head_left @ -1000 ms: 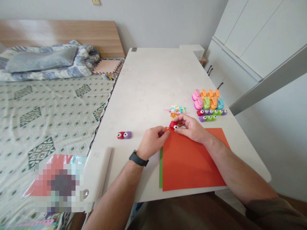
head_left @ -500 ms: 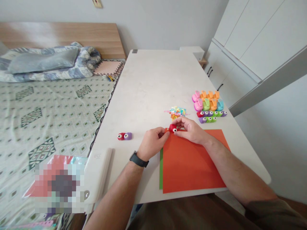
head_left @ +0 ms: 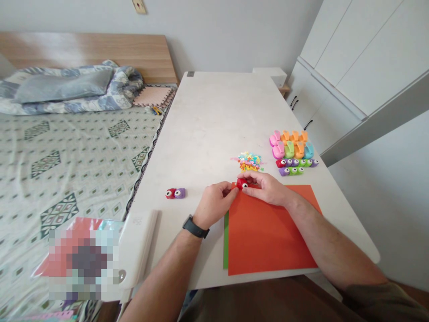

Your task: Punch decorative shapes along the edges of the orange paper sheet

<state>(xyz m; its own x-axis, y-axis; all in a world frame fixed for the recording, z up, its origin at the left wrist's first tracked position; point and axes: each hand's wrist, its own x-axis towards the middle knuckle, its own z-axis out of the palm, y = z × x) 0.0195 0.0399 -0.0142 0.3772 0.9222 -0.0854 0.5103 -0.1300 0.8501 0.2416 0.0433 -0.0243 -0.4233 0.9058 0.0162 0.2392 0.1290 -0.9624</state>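
Observation:
A small red craft punch (head_left: 241, 184) sits at the far left corner of an orange sheet of paper (head_left: 268, 237), with my right hand (head_left: 264, 187) closed around it, thumb in front and fingers behind. My left hand (head_left: 219, 200) pinches the paper's corner just left of the punch. Under the orange sheet a green sheet (head_left: 225, 246) shows along the left edge. Right behind the punch lies a pile of small colourful paper cut-outs (head_left: 250, 162).
Two small punches, one red (head_left: 170, 193) and one purple (head_left: 180, 193), stand to the left. Rows of larger punches (head_left: 288, 150) and small punches (head_left: 294, 171) stand at the right. A long white device (head_left: 139, 241) lies along the table's left edge, beside a bed (head_left: 87, 156).
The view has shifted slightly, so everything sits a little lower. Both hands stay at the sheet's corner, and the red punch remains in my right hand.

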